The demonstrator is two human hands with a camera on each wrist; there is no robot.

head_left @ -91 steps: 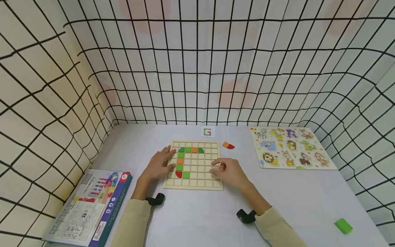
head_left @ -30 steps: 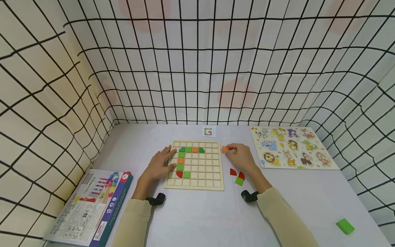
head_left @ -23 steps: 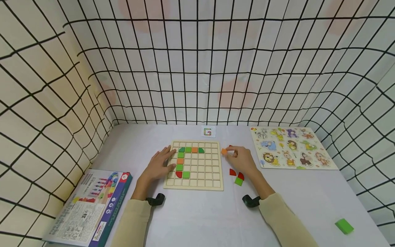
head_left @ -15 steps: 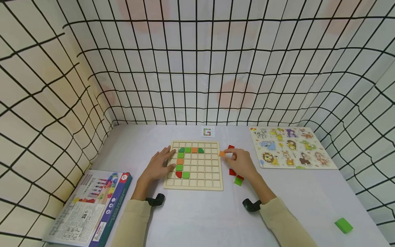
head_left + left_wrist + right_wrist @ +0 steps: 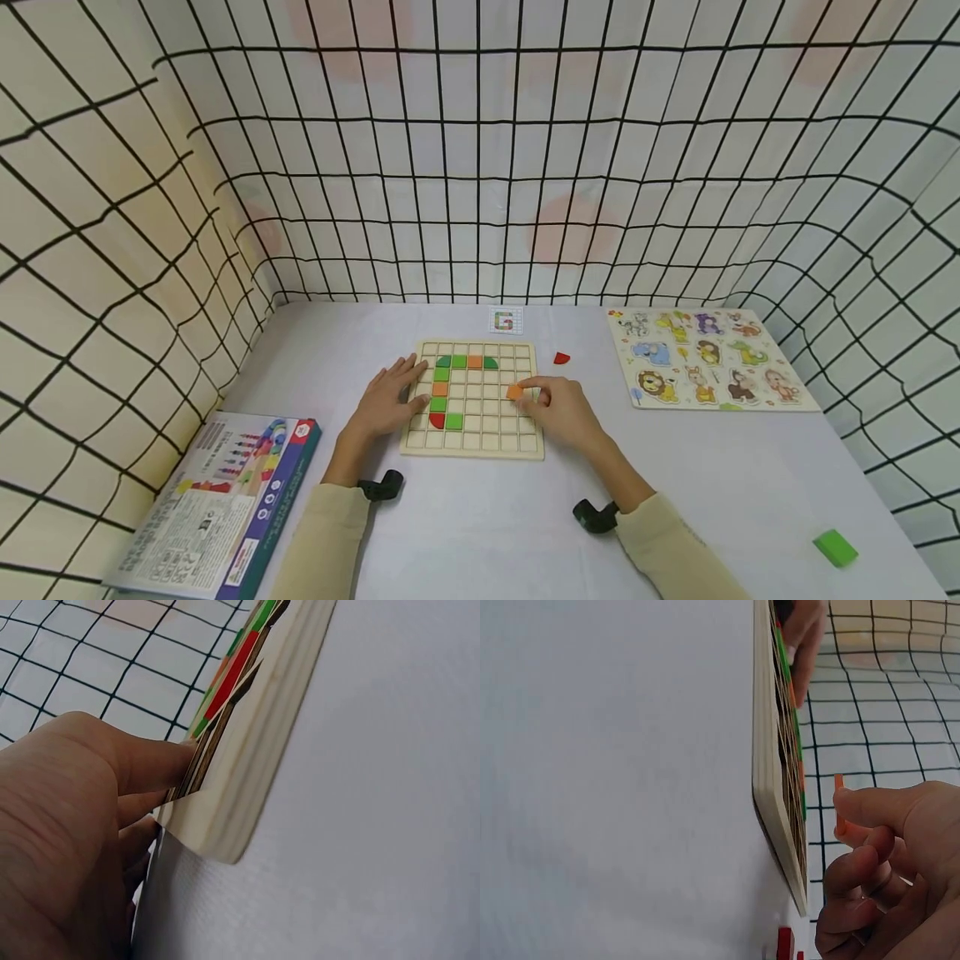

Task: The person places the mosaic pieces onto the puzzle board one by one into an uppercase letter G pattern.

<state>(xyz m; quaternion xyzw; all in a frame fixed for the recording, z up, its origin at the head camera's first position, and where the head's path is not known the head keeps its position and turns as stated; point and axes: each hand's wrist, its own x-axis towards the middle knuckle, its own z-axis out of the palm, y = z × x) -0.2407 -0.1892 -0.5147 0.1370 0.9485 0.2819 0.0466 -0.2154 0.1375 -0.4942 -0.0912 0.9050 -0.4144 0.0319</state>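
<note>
A wooden grid board (image 5: 480,446) lies in the middle of the white table, with green, orange and red tiles (image 5: 441,388) laid in its left columns and top row. My left hand (image 5: 386,402) rests flat on the board's left edge (image 5: 247,772), fingers straight. My right hand (image 5: 558,408) pinches a small orange square tile (image 5: 514,392) between thumb and forefinger, just above the board's right part; the right wrist view shows the orange tile (image 5: 839,802) held off the board (image 5: 769,772).
A red tile (image 5: 561,358) lies right of the board, a small pattern card (image 5: 506,320) behind it. An animal peg puzzle (image 5: 705,358) is at the far right, a green block (image 5: 834,548) near the right front, a game box (image 5: 217,500) at the left front. Mesh walls surround the table.
My right hand picked the orange tile from beside the red one and carried it left and nearer, over the board's right side. The left hand stayed put.
</note>
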